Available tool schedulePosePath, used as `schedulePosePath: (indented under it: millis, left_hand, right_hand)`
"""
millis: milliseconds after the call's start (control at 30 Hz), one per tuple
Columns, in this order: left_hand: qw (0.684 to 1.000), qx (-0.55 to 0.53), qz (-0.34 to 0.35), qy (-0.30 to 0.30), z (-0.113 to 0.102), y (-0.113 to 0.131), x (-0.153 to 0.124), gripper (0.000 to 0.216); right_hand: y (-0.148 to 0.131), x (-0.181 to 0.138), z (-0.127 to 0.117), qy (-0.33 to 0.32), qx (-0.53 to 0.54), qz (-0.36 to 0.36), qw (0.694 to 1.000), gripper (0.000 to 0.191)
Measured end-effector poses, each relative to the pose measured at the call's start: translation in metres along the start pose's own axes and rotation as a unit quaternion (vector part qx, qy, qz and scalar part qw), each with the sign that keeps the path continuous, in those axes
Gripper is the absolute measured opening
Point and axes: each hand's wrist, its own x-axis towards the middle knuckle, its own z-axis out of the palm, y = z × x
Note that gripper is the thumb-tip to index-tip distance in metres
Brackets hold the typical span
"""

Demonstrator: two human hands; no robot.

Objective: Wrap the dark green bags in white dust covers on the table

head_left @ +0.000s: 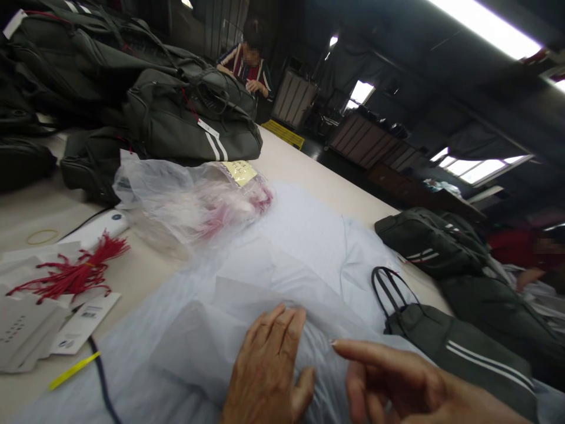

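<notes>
My left hand (pixel 269 365) lies palm down on a thin, translucent whitish sheet (pixel 198 335), its fingers stretched out and the thumb apart. Just to the right, my right hand (pixel 397 377) hovers low over the sheet with the index finger extended and the other fingers curled. Nothing shows in its grip. Under the sheet spreads a pale blue-white cloth or wrap (pixel 300 229), wrinkled toward its right side. Closest to my right hand is a dark green bag (pixel 468 335) with two white stripes and upright handles.
Dark green bags (pixel 189 118) pile up at the back left; more bags (pixel 432 235) sit at right. A clear plastic bag (pixel 163 194) holds red-and-white strings. Red tasselled cords (pixel 83 271) and white tags (pixel 83 324) lie left. People work at the back (pixel 247 65) and far right (pixel 516 253).
</notes>
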Motion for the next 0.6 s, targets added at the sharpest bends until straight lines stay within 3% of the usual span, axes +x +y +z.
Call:
schedulePosePath:
  millis: [200,600]
  left_hand:
    - [1.000,0.014,0.009,-0.003,-0.005,-0.002,0.003,0.044]
    - [0.993,0.069,0.095,-0.022,-0.002,-0.010,0.003,0.037]
  right_hand:
    - [0.015,0.016,0.019,0.082,0.043,0.041,0.995,0.092]
    - [0.025,0.024,0.021,0.136,0.094,0.028,0.986,0.093]
